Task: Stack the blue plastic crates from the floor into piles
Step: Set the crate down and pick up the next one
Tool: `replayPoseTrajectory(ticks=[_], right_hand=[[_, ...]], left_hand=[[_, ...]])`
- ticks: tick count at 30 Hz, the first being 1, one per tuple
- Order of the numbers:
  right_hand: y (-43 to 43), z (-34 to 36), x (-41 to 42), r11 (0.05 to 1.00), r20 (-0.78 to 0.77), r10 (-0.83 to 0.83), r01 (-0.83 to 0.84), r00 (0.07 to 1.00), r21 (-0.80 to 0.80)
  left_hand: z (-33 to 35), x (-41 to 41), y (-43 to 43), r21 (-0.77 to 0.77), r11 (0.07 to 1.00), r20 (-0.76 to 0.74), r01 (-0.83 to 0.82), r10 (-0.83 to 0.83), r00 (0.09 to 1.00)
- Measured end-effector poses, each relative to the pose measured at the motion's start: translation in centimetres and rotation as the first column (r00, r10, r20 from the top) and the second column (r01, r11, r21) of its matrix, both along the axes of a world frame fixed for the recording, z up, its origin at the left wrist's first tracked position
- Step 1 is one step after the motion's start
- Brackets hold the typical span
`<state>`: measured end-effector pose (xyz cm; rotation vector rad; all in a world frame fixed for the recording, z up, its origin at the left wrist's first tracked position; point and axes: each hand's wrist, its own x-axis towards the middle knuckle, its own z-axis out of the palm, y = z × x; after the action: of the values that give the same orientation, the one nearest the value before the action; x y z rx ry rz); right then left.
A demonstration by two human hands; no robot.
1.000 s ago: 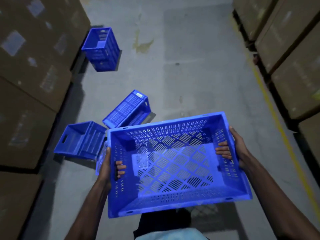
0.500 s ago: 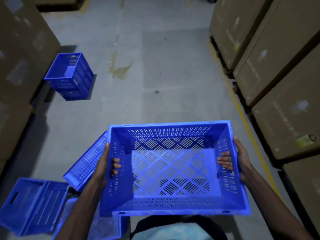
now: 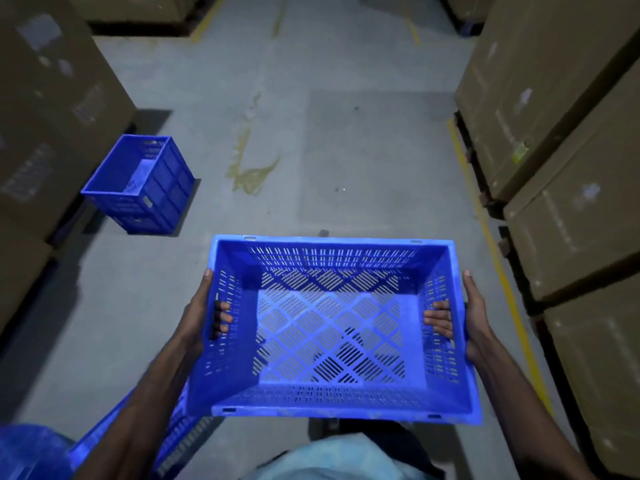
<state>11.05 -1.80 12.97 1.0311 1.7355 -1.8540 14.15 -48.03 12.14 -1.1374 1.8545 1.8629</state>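
I carry an empty blue perforated crate (image 3: 332, 344) level in front of me, above the floor. My left hand (image 3: 204, 313) grips its left side handle, fingers curled through the slot. My right hand (image 3: 464, 317) grips the right side handle the same way. An upright pile of blue crates (image 3: 145, 187) stands on the floor ahead to the left, beside the cardboard boxes. More blue crates (image 3: 104, 441) lie on the floor at the bottom left, partly hidden by my left arm.
Tall stacks of cardboard boxes (image 3: 52, 109) line the left, and more cardboard boxes (image 3: 561, 168) line the right on pallets. A yellow floor line (image 3: 485, 230) runs along the right stacks. The grey concrete aisle (image 3: 311, 133) lies between them.
The view has turned and moved forward. The crate pile on the left now appears nearer. The crates lying on the floor have slid to the bottom left corner. My grip is unchanged.
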Motion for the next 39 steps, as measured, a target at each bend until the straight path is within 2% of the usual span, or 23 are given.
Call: replayPoseTrajectory(ticks=[6,8,16,27,35,39], right_hand=[[-0.9,1.6,-20.0,0.994,0.022,0.111,-0.111,0.994,-0.002],[-1.8,2.0,-26.5,0.984,0.017,0.175,-0.176,0.984,0.041],[-9.0,1.7,-50.2,0.940,0.024,0.337,-0.338,0.941,0.045],[-28.9,1.4,-81.4,0.854,0.023,0.512,-0.512,0.859,0.095],[-42.6,2.8,-99.5,0.792,0.006,0.609,-0.608,0.793,0.050],[-50.7,1.3,-107.9,0.728,0.036,0.683,-0.684,0.730,0.044]], left_hand=[[1.1,-15.0,0.1,0.000,0.988,-0.012,-0.152,0.152,0.988],[1.4,-19.3,-0.4,-0.012,0.978,-0.026,-0.208,0.208,0.978],[0.4,-35.2,-5.6,-0.036,0.920,-0.054,-0.391,0.389,0.920],[-1.6,-59.2,-20.0,-0.009,0.792,-0.063,-0.611,0.609,0.791],[-0.2,-71.4,-30.3,-0.015,0.718,-0.041,-0.696,0.695,0.718],[-1.4,-76.5,-35.3,-0.008,0.630,-0.022,-0.777,0.776,0.630]])
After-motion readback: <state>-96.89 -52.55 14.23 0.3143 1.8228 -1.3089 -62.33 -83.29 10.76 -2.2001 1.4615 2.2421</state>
